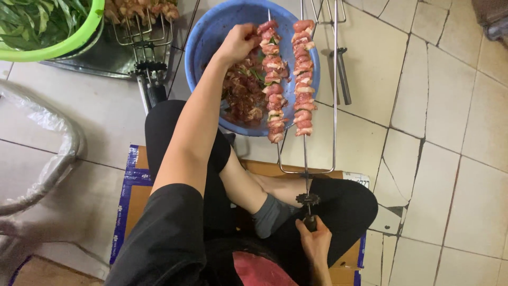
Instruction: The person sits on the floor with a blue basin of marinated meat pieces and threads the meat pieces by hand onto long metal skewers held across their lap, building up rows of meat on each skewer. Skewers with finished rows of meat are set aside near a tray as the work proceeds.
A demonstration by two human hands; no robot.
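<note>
A person sits on flattened cardboard (pixel 132 185) on a cracked tile floor (pixel 450 132), working a multi-pronged metal skewer (pixel 306 159) that runs almost straight away from the body. Its long axis points from the lap up toward a blue basin (pixel 206 47) of marinated meat. The right hand (pixel 313 238) is closed around the skewer's dark handle at the near end, just below a small toothed metal collar (pixel 308 199), and holds the tool steady against the knee. The left hand (pixel 241 42) is stretched out at the far end, over the basin, with fingers curled on the top of the left-hand column of meat chunks (pixel 272 79); whether it pinches a piece or only presses on it cannot be told. A second loaded column of meat (pixel 303 77) hangs on the next prong just to the right, and an outer prong (pixel 335 85) beside it is bare. Loose meat (pixel 241 95) lies in the basin beneath and to the left of the loaded prongs. The left hand is therefore the one nearer the meat, the right hand the one nearer the handle. Beyond the knees, another loaded skewer rack (pixel 143 32) rests by a green bowl of leaves (pixel 79 37), and a clear plastic bag (pixel 47 159) lies at the left.
</note>
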